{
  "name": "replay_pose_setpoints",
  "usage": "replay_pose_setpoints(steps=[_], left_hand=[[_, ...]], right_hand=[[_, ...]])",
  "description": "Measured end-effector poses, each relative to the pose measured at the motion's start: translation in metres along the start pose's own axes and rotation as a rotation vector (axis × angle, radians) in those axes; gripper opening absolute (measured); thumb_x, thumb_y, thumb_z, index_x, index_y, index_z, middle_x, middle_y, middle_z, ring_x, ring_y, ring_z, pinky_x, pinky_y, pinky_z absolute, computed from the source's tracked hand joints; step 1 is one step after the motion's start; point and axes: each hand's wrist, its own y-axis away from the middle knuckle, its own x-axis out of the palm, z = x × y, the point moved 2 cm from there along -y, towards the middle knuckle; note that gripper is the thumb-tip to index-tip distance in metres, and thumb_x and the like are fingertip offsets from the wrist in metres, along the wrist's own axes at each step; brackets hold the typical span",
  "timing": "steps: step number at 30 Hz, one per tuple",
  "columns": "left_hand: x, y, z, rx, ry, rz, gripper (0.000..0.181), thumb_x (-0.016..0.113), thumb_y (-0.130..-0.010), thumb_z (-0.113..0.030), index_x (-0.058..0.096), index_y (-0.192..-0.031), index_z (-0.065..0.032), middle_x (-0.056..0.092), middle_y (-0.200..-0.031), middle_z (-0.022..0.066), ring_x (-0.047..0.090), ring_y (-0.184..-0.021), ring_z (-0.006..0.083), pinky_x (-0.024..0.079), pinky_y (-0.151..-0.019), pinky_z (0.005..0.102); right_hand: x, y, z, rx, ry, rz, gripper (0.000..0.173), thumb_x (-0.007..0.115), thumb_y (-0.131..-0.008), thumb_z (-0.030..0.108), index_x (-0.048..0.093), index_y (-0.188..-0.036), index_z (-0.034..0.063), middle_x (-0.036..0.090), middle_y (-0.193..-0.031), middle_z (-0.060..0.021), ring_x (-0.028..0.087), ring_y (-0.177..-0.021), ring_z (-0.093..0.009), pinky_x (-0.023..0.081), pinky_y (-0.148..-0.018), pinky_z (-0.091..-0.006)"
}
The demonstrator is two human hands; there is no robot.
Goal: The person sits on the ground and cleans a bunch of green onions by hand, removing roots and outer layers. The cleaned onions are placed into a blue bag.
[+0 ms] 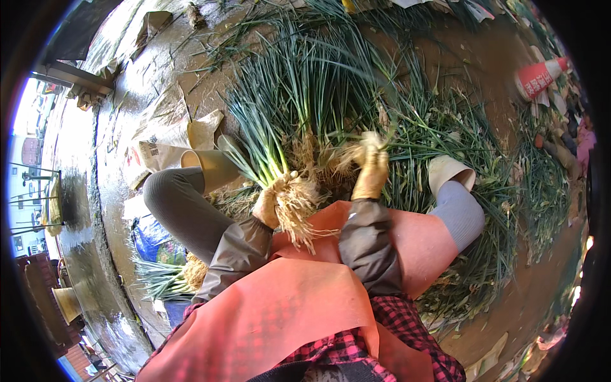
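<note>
My left hand (268,206), in a work glove, is closed around a bunch of green onions (275,167) near its white bases. The pale stringy roots hang down over my orange apron (315,281), and the green leaves point up and away. My right hand (371,174), in a yellowish glove, is raised to the right of the bunch with loose leaves and roots at its fingers; motion blur hides whether it grips them. Beyond both hands lies a large pile of green onions (305,81), roots towards me.
Loose leaves and trimmings (477,210) cover the wet ground at the right. A red and white traffic cone (539,79) lies far right. At the left are a printed sack (162,143), a blue bag (157,238) and another green onion bunch (167,279). My boots flank the pile.
</note>
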Motion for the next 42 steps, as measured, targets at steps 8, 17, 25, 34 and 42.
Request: replay_pose_setpoints(steps=[8, 17, 25, 34, 42], left_hand=[[0.016, 0.021, 0.014, -0.206, 0.017, 0.047, 0.033, 0.057, -0.087, -0.016, 0.053, -0.117, -0.0020, 0.060, -0.119, 0.0140, 0.064, -0.089, 0.0208, 0.057, -0.070, 0.0364], [0.012, 0.007, -0.005, -0.161, 0.522, 0.361, 0.033, 0.059, -0.088, -0.019, 0.050, -0.114, -0.0004, 0.053, -0.075, 0.0016, 0.052, -0.061, 0.0116, 0.049, -0.055, 0.0256], [0.067, 0.040, -0.058, 0.280, 0.164, 0.185, 0.035, 0.059, -0.082, -0.004, 0.049, -0.115, -0.0022, 0.056, -0.095, 0.0096, 0.055, -0.082, 0.0210, 0.052, -0.078, 0.0314], [0.002, 0.000, -0.053, 0.032, 0.273, 0.177, 0.036, 0.060, -0.082, -0.006, 0.049, -0.116, -0.0008, 0.055, -0.097, 0.0111, 0.056, -0.088, 0.0242, 0.051, -0.076, 0.0357], [-0.013, -0.004, -0.035, 0.000, 0.210, 0.104, 0.035, 0.058, -0.086, -0.009, 0.050, -0.120, -0.0047, 0.058, -0.103, 0.0117, 0.059, -0.094, 0.0268, 0.053, -0.081, 0.0409]], right_hand=[[0.069, 0.041, -0.065, 1.020, -0.579, 0.972, 0.057, 0.070, -0.073, 0.058, 0.056, -0.099, 0.0092, 0.055, -0.069, 0.0004, 0.052, -0.050, -0.011, 0.039, -0.038, -0.0206], [0.047, 0.034, -0.034, 0.432, -0.667, 0.507, 0.033, 0.061, -0.091, 0.027, 0.063, -0.113, 0.0025, 0.066, -0.089, -0.0016, 0.052, -0.061, -0.004, 0.043, -0.053, -0.0155], [-0.005, -0.035, -0.073, -0.009, -0.005, 0.219, 0.052, 0.056, -0.093, 0.029, 0.041, -0.136, 0.0036, 0.057, -0.121, -0.0172, 0.063, -0.099, -0.024, 0.054, -0.082, -0.0310], [0.061, -0.131, -0.189, -0.132, 0.685, 0.515, 0.052, 0.054, -0.087, 0.016, 0.042, -0.136, 0.0067, 0.047, -0.109, -0.0107, 0.046, -0.094, -0.021, 0.038, -0.081, -0.0306], [-0.071, -0.088, -0.154, 0.105, 1.393, 0.688, 0.048, 0.048, -0.087, 0.037, 0.054, -0.127, 0.0105, 0.054, -0.130, -0.0144, 0.049, -0.121, -0.032, 0.040, -0.100, -0.0369]])
